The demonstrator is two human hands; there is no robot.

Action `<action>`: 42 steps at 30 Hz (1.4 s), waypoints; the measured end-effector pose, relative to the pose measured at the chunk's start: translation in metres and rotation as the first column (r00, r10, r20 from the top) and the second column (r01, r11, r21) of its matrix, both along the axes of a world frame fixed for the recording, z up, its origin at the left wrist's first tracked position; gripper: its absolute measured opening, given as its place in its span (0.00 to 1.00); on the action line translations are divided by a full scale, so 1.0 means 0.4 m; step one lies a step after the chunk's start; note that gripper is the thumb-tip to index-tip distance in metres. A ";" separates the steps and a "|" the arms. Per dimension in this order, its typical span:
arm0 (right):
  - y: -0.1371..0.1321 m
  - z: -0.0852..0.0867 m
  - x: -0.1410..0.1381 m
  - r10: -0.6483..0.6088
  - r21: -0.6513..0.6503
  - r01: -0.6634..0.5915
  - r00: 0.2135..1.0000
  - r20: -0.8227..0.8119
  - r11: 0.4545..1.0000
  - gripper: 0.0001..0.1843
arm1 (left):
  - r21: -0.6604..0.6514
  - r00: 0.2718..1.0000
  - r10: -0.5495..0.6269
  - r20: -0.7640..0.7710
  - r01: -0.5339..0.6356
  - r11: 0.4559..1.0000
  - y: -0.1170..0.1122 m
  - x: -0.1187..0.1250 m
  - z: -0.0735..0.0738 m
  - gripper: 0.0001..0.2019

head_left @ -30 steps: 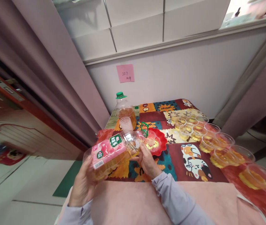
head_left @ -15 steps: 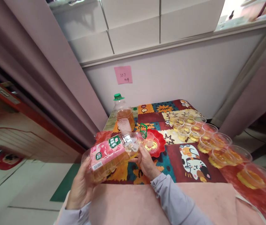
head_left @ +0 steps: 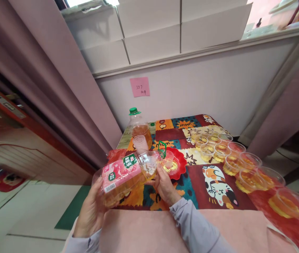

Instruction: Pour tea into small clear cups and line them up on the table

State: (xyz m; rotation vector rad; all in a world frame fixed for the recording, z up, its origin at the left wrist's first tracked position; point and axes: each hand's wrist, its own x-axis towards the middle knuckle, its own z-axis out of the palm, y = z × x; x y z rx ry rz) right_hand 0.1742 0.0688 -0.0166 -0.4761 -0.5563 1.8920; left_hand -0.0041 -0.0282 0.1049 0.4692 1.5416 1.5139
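A large clear juice bottle [head_left: 123,175] with a pink and green label lies tilted between my hands, its neck toward the right. My left hand [head_left: 92,207] is wrapped round the bottle's base. My right hand [head_left: 163,184] grips it near the neck, fingers partly hidden underneath. Yellow liquid runs along the bottle's lower side. Beyond the neck, a red scalloped dish [head_left: 179,168] holds a clear plastic cup [head_left: 168,159]. A green plastic handle [head_left: 162,148] shows around the bottle's mouth.
A second bottle [head_left: 141,131] with a green cap stands behind a stack of plastic cups [head_left: 140,143]. Several cups of yellow drink [head_left: 221,151] line the table's right side. A patterned tablecloth [head_left: 170,132] covers the table, and a pink note [head_left: 140,86] is on the wall.
The view has shifted slightly, so everything sits a little lower in the picture. Both hands keep their hold on the tilted bottle, with little other visible change.
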 end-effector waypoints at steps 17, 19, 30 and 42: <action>0.002 -0.002 0.000 -0.012 -0.009 0.012 1.000 -0.008 1.000 0.34 | 0.034 0.999 -0.037 0.016 0.037 0.999 -0.001 0.004 0.005 0.37; 0.003 -0.003 0.000 -0.010 -0.017 0.010 1.000 -0.014 1.000 0.35 | 0.035 0.999 -0.045 0.003 0.045 0.998 -0.003 0.009 0.010 0.36; 0.002 -0.002 0.001 -0.010 -0.006 0.010 1.000 -0.027 1.000 0.32 | -0.026 1.000 -0.024 0.000 0.024 0.999 0.002 0.012 0.014 0.35; 0.003 0.002 0.007 -0.005 -0.020 0.005 1.000 -0.014 1.000 0.31 | 0.001 1.000 0.010 0.025 -0.010 1.000 0.006 0.020 0.011 0.36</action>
